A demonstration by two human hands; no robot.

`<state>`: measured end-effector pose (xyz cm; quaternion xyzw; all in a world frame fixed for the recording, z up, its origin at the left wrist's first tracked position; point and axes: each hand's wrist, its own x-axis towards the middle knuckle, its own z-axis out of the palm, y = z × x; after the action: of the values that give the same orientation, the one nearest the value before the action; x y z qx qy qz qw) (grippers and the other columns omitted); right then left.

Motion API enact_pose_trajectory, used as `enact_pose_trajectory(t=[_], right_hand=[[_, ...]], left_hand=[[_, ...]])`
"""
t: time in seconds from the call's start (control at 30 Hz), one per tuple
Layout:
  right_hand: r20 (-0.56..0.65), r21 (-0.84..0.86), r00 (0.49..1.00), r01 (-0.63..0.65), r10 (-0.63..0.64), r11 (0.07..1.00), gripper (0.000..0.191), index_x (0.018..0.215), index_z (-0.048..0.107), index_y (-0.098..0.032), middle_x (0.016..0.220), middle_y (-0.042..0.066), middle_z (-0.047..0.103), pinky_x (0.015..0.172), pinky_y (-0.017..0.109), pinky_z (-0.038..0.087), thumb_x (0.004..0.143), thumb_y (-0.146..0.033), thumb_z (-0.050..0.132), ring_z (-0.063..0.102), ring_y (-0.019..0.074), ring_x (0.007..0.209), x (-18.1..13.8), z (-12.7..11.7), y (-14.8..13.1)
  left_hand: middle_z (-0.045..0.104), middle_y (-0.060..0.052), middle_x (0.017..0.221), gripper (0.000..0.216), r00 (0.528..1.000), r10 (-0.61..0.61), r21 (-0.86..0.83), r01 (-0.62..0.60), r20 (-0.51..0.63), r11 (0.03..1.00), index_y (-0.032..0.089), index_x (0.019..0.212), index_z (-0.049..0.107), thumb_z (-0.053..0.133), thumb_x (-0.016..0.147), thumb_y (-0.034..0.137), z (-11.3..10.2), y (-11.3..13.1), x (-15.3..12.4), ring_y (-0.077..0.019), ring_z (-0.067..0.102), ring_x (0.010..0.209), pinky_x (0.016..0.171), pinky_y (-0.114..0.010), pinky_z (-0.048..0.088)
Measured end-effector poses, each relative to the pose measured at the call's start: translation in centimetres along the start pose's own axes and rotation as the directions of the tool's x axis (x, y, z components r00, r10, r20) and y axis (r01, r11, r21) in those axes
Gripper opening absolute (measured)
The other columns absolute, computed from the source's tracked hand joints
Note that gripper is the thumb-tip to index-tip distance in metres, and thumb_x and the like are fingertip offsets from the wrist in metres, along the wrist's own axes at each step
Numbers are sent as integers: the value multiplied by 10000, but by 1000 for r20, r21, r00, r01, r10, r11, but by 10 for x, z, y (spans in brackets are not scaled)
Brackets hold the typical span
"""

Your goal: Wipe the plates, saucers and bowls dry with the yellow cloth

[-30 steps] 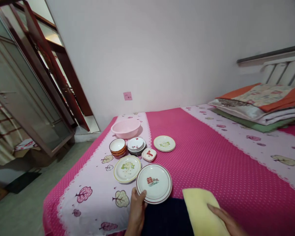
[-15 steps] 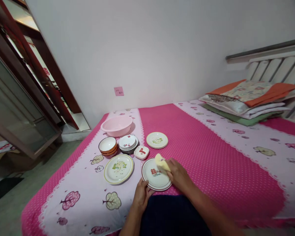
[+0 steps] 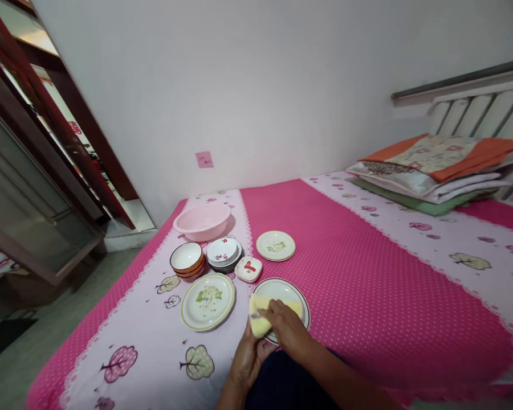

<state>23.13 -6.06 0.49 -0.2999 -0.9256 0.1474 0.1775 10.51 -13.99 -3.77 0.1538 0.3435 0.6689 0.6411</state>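
Note:
Low in front of me, a white plate [image 3: 282, 285] with dark rim lines is held at its near left edge by my left hand [image 3: 248, 356]. My right hand [image 3: 284, 324] presses a pale yellow cloth [image 3: 260, 322] onto the plate's face, covering its middle and left side. The fingertips of my left hand are partly hidden by the cloth and the plate. Just beyond the plate lies a small square white dish [image 3: 248, 269] with a red mark. To the left is a plate with a yellow rim [image 3: 208, 302] and a green leafy print.
Stacked orange-brown bowls [image 3: 187, 261] stand left of a pile of small flowered plates [image 3: 223, 253]. A pink basin [image 3: 203, 222] sits behind them. Another leaf-printed plate [image 3: 276, 246] lies on the pink bedspread [image 3: 367, 296]. Folded bedding [image 3: 436, 171] is at the far right.
My right hand has moved the cloth left and nearer, from the plate's upper right across its middle to the left edge. The red print is now covered. My left hand still holds the plate.

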Motion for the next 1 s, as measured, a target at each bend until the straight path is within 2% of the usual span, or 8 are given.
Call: enact_pose_trajectory(t=[0.17, 0.27, 0.43, 0.6, 0.7, 0.8, 0.87, 1.0], right_hand=[[-43, -57, 987, -158, 156, 986, 417, 1353, 655, -165, 1243, 176, 673, 985, 382, 416, 1013, -138, 415, 592, 291, 1141, 42, 5, 21], [-61, -101, 963, -269, 264, 958, 473, 1384, 631, -130, 1303, 213, 658, 1033, 409, 412, 962, -92, 419, 584, 315, 1206, 46, -4, 45], [-30, -173, 934, -355, 355, 919, 477, 1319, 665, -100, 1322, 239, 657, 1019, 413, 452, 882, -80, 476, 612, 341, 1202, 5, -19, 68], [34, -167, 948, -306, 315, 937, 507, 1282, 688, -157, 1325, 185, 672, 1007, 390, 494, 816, -62, 513, 648, 312, 1169, -55, -3, 44], [49, 18, 983, -176, 175, 984, 537, 1280, 693, -200, 1304, 147, 689, 1022, 412, 502, 794, -65, 510, 650, 298, 1169, -67, 3, 18], [13, 243, 995, -102, 102, 965, 541, 1300, 677, -231, 1263, 103, 707, 1018, 366, 503, 812, -100, 486, 657, 253, 1153, -52, -12, 8], [-60, 251, 977, -183, 204, 950, 513, 1333, 655, -198, 1262, 121, 703, 1032, 354, 486, 858, -140, 467, 654, 247, 1156, -32, -28, 16], [-120, 164, 887, -424, 445, 891, 454, 1311, 649, -128, 1248, 173, 696, 980, 355, 479, 898, -177, 468, 656, 271, 1128, 10, -44, 49]], left_hand=[[632, -72, 1458, 883, 999, 14, -2, -14, 29, 1000, 381, 1583, 338, 705, 831, 99, 4, 1, -3, -240, 659, 1234, 1070, -388, 507], [649, -75, 1438, 890, 1000, 21, 9, -21, 7, 1000, 378, 1585, 340, 706, 821, 107, 7, 1, -3, -238, 668, 1222, 1069, -379, 506], [698, -93, 1360, 917, 998, -23, 12, 24, -66, 1000, 345, 1588, 334, 699, 781, 108, 4, 1, -2, -242, 727, 1096, 1002, -393, 549], [701, -94, 1364, 897, 997, -20, -9, 19, -75, 1000, 336, 1589, 330, 706, 802, 126, 5, 0, 0, -245, 738, 1064, 1004, -419, 553], [685, -145, 1382, 724, 1000, -28, -59, 27, -10, 998, 242, 1554, 424, 706, 897, 356, 6, 0, 2, -309, 682, 1203, 1044, -459, 530], [673, -224, 1372, 778, 996, -90, -88, 91, 13, 992, 127, 1478, 524, 604, 912, 656, 7, 1, 4, -367, 647, 1253, 1030, -476, 534], [669, -219, 1380, 802, 995, -98, -76, 95, -35, 993, 145, 1465, 534, 537, 910, 725, 6, 2, 5, -356, 668, 1222, 1005, -464, 544], [659, -191, 1403, 813, 990, -96, -62, 90, -102, 994, 225, 1504, 467, 423, 916, 784, 6, 4, 7, -323, 693, 1181, 951, -442, 559]])
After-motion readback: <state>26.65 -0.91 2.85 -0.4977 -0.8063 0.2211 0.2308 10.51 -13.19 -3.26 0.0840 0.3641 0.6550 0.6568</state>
